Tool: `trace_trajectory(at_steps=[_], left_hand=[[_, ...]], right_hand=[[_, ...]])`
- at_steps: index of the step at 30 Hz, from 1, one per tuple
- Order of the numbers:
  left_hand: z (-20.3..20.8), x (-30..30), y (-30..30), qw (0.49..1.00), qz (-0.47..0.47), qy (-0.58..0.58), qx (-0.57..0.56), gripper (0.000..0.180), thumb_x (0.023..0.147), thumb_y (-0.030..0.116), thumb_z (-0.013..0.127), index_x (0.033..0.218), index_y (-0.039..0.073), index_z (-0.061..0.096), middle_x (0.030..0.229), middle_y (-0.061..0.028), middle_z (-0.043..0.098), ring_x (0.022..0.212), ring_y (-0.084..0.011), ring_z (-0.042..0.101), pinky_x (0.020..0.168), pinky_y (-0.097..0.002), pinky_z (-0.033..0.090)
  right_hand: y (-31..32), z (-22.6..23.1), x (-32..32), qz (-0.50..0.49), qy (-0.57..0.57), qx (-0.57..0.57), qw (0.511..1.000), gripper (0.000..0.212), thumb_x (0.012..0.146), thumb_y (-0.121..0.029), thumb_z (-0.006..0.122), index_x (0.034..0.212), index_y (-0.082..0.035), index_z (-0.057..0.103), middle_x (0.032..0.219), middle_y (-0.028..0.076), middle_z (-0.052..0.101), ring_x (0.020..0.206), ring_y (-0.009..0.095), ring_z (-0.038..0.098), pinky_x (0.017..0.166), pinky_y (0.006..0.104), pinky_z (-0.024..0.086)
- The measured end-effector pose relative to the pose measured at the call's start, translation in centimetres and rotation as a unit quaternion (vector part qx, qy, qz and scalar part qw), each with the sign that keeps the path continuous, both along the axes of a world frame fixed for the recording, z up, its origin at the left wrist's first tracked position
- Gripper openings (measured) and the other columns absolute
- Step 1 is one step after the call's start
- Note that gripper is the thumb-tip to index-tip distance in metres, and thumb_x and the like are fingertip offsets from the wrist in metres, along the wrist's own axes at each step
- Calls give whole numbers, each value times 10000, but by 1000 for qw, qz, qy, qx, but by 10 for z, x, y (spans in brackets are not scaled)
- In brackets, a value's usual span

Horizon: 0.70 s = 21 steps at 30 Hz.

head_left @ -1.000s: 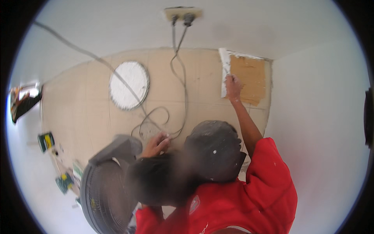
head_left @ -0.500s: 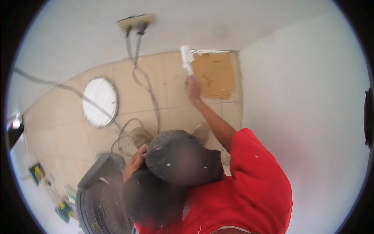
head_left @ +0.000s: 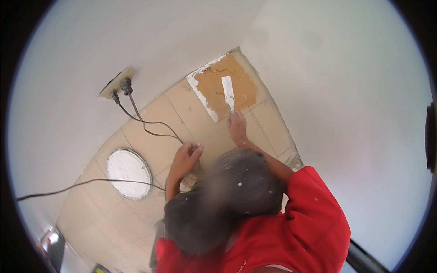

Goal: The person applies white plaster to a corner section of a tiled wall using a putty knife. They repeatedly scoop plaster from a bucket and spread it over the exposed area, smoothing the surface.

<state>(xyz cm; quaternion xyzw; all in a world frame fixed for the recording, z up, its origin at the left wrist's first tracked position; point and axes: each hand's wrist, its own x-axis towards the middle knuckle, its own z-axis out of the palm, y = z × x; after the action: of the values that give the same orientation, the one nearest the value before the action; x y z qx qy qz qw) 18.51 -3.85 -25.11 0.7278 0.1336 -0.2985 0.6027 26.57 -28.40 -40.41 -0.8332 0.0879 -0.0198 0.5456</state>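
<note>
My right hand is closed round the handle of a putty knife, its blade coated white. The blade is over a square brown sheet or patch on the floor in the corner; whether it touches is unclear. White paste lines the patch's left edge. My left hand is raised in front of my knee, its fingers loosely bent and nothing visible in them. Just beyond it, a dark power cable passes behind the fingers.
A round tub filled with white paste stands on the tiled floor at left, a cable lying across it. Two plugs sit in a wall socket. White walls meet at the corner. My dark-clad knees are close below my hands.
The view has turned, so the corner and patch are further left. The putty knife has gone from the patch's left edge to over its middle. My left hand has risen from beside my knee.
</note>
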Motion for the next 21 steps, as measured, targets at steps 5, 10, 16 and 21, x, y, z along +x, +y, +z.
trace_trajectory(at_steps=[5,10,16,21], left_hand=[[-87,58,-38,996,88,-19,8,479,945,355,695,1187,-54,634,912,-124,709,735,-191,711,606,-309,567],[-140,94,-44,988,94,-49,108,551,929,327,706,1274,-85,583,937,-150,688,790,-221,709,664,-339,599],[-167,99,-54,967,69,-150,192,515,882,314,718,1226,-58,632,1086,-225,704,1023,-323,694,894,-413,540],[-129,125,-86,881,-133,-346,294,579,868,313,724,1342,1,607,1469,-246,511,1362,-372,489,1094,-479,425]], right_hand=[[-13,1,-25,-98,60,15,993,194,1001,-212,600,872,-70,569,680,-13,520,582,82,472,519,280,388],[-35,40,-34,-117,0,-151,982,277,979,-261,659,865,-28,562,663,46,531,587,158,499,562,379,428],[-78,54,-30,-114,63,-178,975,299,959,-290,674,901,-19,563,700,146,573,664,301,567,632,457,461],[-99,50,-25,-90,88,-179,976,303,941,-293,660,962,-1,583,813,266,653,811,484,658,719,536,496]])
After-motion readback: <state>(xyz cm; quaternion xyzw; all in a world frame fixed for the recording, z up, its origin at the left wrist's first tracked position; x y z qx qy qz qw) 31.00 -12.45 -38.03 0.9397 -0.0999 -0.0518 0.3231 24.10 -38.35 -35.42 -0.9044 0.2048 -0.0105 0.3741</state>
